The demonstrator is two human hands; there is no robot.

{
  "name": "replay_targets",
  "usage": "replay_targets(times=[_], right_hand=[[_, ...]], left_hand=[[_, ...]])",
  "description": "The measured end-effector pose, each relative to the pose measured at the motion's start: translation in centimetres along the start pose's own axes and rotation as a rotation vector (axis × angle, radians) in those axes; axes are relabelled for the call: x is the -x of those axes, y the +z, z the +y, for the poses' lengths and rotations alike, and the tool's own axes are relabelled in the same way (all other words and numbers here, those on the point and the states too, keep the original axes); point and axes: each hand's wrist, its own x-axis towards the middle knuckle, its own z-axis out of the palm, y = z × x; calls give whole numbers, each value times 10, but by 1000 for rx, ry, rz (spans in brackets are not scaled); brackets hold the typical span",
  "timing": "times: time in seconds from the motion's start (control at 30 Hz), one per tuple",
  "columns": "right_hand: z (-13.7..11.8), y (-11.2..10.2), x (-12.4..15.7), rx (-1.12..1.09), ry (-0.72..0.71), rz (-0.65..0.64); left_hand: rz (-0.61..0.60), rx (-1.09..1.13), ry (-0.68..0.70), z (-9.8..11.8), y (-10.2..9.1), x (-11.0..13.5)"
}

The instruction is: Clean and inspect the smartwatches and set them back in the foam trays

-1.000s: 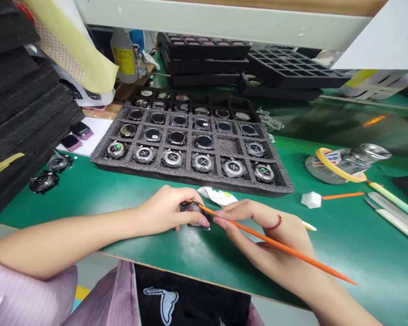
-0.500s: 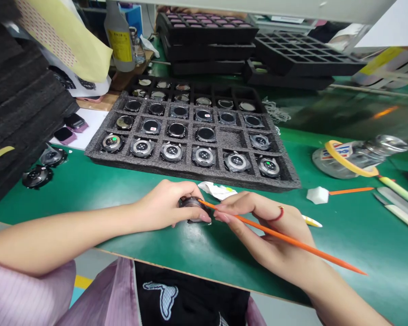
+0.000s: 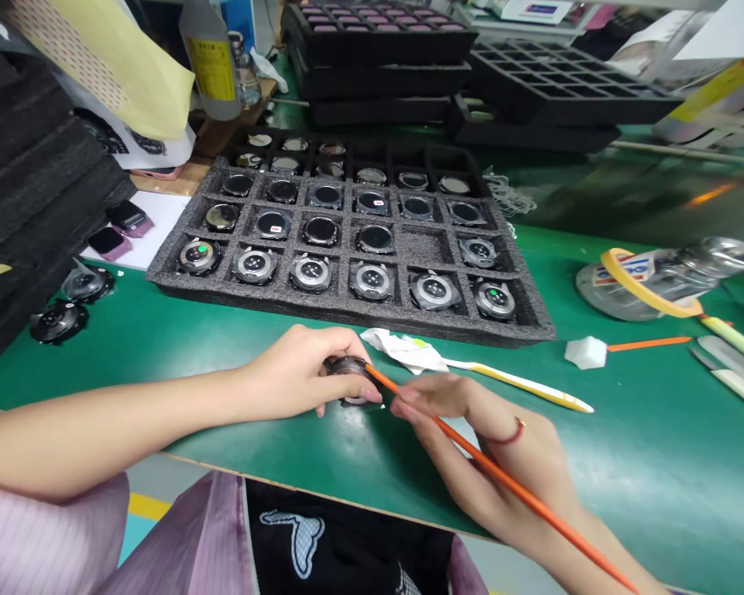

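"What changes on my screen since the last frame?"

"I see the slim orange stick (image 3: 502, 479) swung steeper: it now drops from the watch toward the bottom edge of my view, and the right hand (image 3: 471, 438) sits lower with it. That uncovers a slim yellow-and-white pointed stick (image 3: 521, 384) lying flat on the green rubbery bench mat (image 3: 657, 471). Before, I could see only its tip beside the hand."

"And the grip?"

"The left hand (image 3: 301, 372) is clamped: its thumb and fingers pinch a round, glossy, dark watch body (image 3: 347, 369) over the mat, near the bench's front edge. The right hand's fingers close together around the orange stick, and its tip reaches the watch's rim. A thin red thread (image 3: 516, 433) circles the right wrist."

"What lies around them?"

"A crumpled white wipe (image 3: 403, 349) sits just beyond the hands, touching the yellow-and-white stick. Behind it, a grey, pitted foam tray (image 3: 403, 318) holds round metal watch backs (image 3: 310, 273) in square pockets. Off to the right, a small white foam cube (image 3: 586, 353) rests on the mat, touching a short orange stick (image 3: 648, 344)."
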Motion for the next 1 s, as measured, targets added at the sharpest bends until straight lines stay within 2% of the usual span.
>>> replay_targets(times=[0.13,0.37,0.53,0.63,0.73,0.87,1.0], right_hand=[[0,4,9,22,18,57],[1,10,-2,-55,-5,13],[-3,14,15,-16,69,129],[-4,23,17,-14,49,190],[-5,30,21,-17,42,218],[-9,34,33,13,110,247],[-11,41,30,-16,141,295]], left_hand=[[-22,-5,14,-1,-1,-1],[-3,-61,52,-1,-1,1],[-24,-37,30,-2,-1,1],[-17,-38,41,-2,-2,-1],[-15,-38,39,-1,-2,-2],[-18,-44,27,-1,-1,0],[-14,-24,24,-1,-1,0]])
